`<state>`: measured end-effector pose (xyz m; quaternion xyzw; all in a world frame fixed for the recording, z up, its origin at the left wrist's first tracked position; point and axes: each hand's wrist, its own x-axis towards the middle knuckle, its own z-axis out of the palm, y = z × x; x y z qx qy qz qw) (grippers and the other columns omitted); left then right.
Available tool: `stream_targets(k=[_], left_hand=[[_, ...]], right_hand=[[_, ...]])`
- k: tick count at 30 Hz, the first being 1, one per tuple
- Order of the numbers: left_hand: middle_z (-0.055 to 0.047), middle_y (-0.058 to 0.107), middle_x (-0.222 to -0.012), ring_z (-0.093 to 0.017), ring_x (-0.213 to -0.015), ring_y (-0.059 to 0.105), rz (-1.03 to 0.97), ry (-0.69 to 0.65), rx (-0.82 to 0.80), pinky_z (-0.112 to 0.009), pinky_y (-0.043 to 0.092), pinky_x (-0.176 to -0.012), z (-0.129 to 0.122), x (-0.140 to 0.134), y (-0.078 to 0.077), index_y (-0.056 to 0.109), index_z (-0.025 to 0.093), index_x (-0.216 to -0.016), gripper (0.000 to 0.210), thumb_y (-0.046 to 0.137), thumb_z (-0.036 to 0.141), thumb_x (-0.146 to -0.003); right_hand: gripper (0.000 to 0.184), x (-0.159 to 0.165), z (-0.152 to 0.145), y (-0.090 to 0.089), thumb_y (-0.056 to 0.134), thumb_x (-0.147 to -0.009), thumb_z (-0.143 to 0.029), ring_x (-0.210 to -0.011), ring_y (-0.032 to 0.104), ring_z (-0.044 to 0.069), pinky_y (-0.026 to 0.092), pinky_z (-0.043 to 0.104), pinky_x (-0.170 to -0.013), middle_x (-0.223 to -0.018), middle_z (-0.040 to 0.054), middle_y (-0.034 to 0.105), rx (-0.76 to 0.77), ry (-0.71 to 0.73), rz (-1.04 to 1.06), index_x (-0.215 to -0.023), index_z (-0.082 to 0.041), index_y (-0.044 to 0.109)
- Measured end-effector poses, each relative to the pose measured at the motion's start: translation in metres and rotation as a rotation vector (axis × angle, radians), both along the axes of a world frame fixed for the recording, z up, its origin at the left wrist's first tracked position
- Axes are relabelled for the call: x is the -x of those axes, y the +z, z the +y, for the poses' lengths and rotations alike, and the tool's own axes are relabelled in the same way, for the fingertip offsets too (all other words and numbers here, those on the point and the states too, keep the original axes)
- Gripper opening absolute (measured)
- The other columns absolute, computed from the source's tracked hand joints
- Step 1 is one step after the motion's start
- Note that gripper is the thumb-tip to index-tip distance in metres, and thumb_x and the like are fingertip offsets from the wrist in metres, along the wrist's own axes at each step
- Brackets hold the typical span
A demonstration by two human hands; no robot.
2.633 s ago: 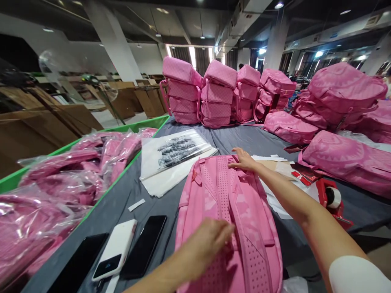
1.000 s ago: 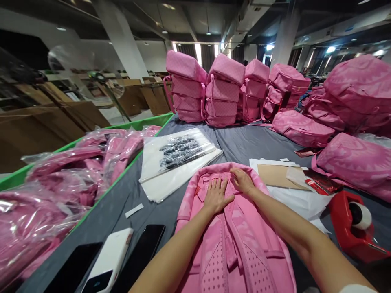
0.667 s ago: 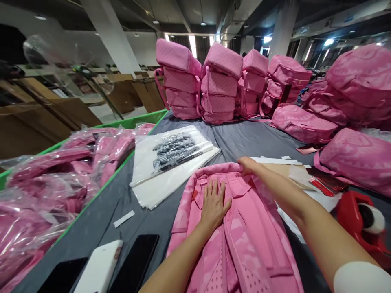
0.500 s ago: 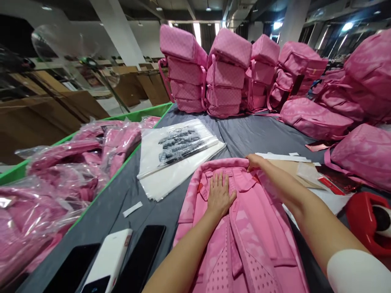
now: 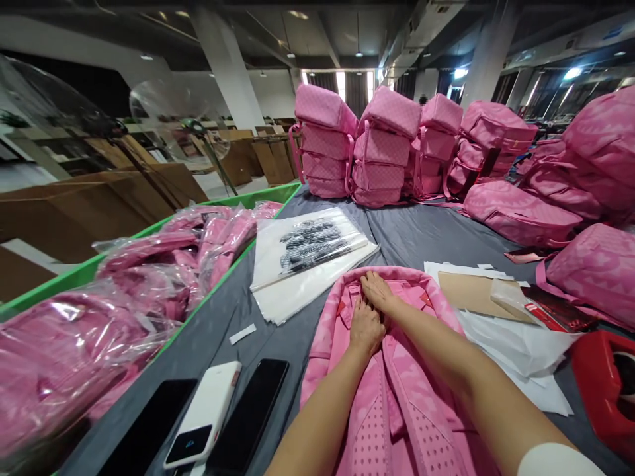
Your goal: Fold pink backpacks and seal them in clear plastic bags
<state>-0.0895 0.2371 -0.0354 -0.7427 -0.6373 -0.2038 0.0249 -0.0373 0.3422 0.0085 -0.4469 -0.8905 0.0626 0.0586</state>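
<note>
A pink camouflage backpack (image 5: 414, 370) lies on the table in front of me, its padded shoulder straps facing up and its top edge away from me. Both my hands are together near the top, between the strap ends. My left hand (image 5: 366, 327) is closed over the upper strap area, its fingers curled into the fabric. Just beyond it and touching it, my right hand (image 5: 380, 292) is closed on the fabric below the top rim. What exactly the fingertips pinch is hidden.
A stack of printed plastic bags (image 5: 315, 248) lies beyond the backpack. Left are phones (image 5: 251, 413), a white power bank (image 5: 206, 410) and a green-edged bin (image 5: 198, 307) of wrapped pink bags. Right are papers (image 5: 516, 350), cardboard (image 5: 476, 294) and a red tape dispenser (image 5: 595, 377). Pink backpacks (image 5: 384, 145) stand stacked behind.
My right hand has left the backpack's top right edge and moved left beside my left hand. My left hand, flat before, has curled its fingers. The view has shifted slightly.
</note>
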Motion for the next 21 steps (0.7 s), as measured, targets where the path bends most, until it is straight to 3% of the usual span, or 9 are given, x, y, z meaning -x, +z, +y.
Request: stream_targets(k=[5,8,16,21], left_hand=[[-0.012,0.052,-0.157,-0.031,-0.150,0.039,-0.049,0.018,0.010,-0.054,0.025,-0.127,0.001,-0.002,-0.001,0.052,0.015,-0.150,0.056,0.050,0.031,-0.097],[-0.011,0.054,-0.155,-0.031,-0.149,0.040,-0.061,0.016,0.033,-0.054,0.025,-0.127,0.001,-0.002,0.002,0.054,0.015,-0.148,0.054,0.051,0.031,-0.096],[-0.015,0.060,-0.149,-0.031,-0.146,0.046,-0.021,0.009,0.092,-0.054,0.018,-0.129,0.002,-0.003,-0.001,0.051,0.014,-0.152,0.059,0.052,0.032,-0.095],[-0.013,0.046,-0.162,-0.031,-0.154,0.033,-0.005,-0.012,0.071,-0.055,0.018,-0.129,0.003,-0.002,-0.002,0.041,0.015,-0.158,0.064,0.045,0.036,-0.098]], right_hand=[[0.025,-0.010,0.013,0.000,0.057,-0.098,-0.021,-0.115,0.063,0.026,0.050,0.037,-0.097,-0.124,0.0137,0.068,0.023,-0.002,0.017,-0.120,-0.018,0.068],[0.033,-0.011,0.015,0.005,0.066,-0.093,-0.024,-0.115,0.063,0.024,0.049,0.036,-0.097,-0.126,0.0104,0.067,0.020,0.009,0.031,-0.126,-0.021,0.066],[0.025,-0.022,-0.018,-0.004,0.051,-0.101,-0.019,-0.116,0.060,0.026,0.046,0.036,-0.098,-0.122,0.0130,0.068,-0.007,-0.018,0.087,-0.121,-0.020,0.066],[0.020,-0.007,0.004,-0.012,0.052,-0.103,-0.028,-0.106,0.066,0.026,0.050,0.035,-0.089,-0.113,0.0126,0.072,0.073,-0.172,0.138,-0.115,-0.018,0.065]])
